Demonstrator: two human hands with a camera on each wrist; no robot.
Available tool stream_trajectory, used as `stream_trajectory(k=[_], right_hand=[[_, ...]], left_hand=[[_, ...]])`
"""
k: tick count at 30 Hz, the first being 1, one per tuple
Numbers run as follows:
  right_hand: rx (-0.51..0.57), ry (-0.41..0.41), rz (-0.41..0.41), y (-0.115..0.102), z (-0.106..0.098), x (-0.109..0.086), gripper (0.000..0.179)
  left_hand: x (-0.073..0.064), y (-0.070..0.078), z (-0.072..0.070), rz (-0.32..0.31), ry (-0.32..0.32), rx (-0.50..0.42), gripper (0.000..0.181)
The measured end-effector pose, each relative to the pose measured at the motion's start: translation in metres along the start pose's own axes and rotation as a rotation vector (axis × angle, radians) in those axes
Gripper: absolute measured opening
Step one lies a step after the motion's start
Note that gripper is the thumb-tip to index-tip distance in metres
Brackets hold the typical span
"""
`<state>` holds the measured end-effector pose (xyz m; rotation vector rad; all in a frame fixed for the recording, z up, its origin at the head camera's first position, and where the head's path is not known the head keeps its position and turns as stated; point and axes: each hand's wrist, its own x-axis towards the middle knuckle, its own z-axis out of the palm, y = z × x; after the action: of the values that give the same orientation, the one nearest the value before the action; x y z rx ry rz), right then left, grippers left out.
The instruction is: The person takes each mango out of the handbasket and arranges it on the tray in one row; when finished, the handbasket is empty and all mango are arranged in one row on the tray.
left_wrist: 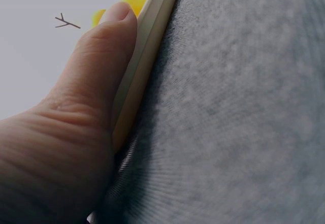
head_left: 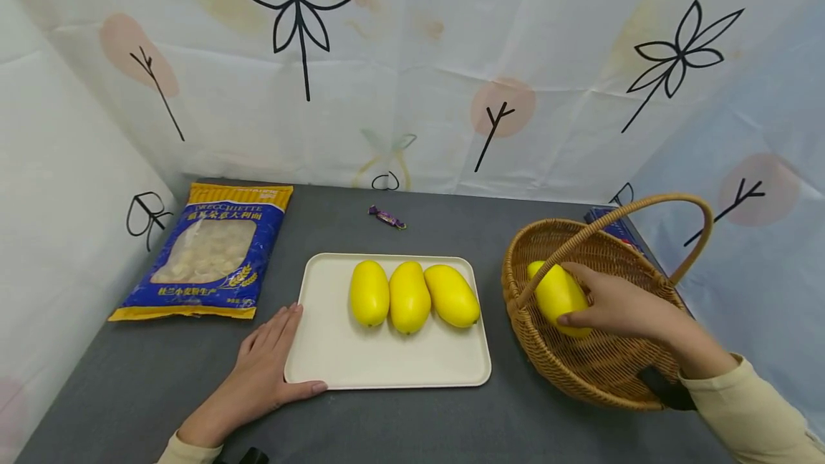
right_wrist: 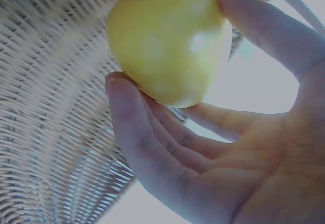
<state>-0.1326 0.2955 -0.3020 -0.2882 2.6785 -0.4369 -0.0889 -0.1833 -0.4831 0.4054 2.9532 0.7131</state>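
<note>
Inside the wicker basket at the right, my right hand holds a yellow mango between thumb and fingers. The right wrist view shows this mango's green stem spot, with the fingers and thumb on either side. A cream tray lies in the middle of the table, bearing three more yellow mangoes side by side. My left hand rests against the tray's left end, fingers extended along that edge and thumb at the near left corner. In the left wrist view, the thumb lies against the tray's rim.
A blue and yellow pasta bag lies at the left. Behind the tray is a small purple wrapped candy. A dark blue package is partly hidden behind the basket, whose handle arches high. Patterned cloth closes off the back and sides.
</note>
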Motion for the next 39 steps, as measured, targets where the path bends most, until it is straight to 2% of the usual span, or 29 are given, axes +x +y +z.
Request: stream_trajectory(k=[7, 15, 19, 24, 31, 39], right_hand=[[0.045, 0.074, -0.051, -0.005, 0.000, -0.018, 0.093], [0.067, 0.169, -0.030, -0.009, 0.004, -0.039, 0.096], [0.069, 0.195, -0.028, -0.012, 0.006, -0.046, 0.096], [0.068, 0.217, 0.015, -0.016, 0.012, -0.059, 0.097], [0.034, 0.277, 0.048, -0.027, 0.022, -0.074, 0.096], [0.032, 0.315, 0.054, -0.037, 0.029, -0.083, 0.098]], left_hand=[[-0.001, 0.000, 0.001, 0.005, 0.005, 0.000, 0.125], [-0.001, -0.001, 0.001, 0.004, 0.003, -0.001, 0.125], [-0.001, 0.000, 0.001, 0.003, 0.000, 0.001, 0.126], [-0.001, 0.000, 0.001, 0.011, 0.004, -0.008, 0.125], [-0.002, -0.001, 0.000, 0.044, 0.036, -0.011, 0.122], [-0.002, 0.000, 0.000, 0.028, 0.021, -0.009, 0.123]])
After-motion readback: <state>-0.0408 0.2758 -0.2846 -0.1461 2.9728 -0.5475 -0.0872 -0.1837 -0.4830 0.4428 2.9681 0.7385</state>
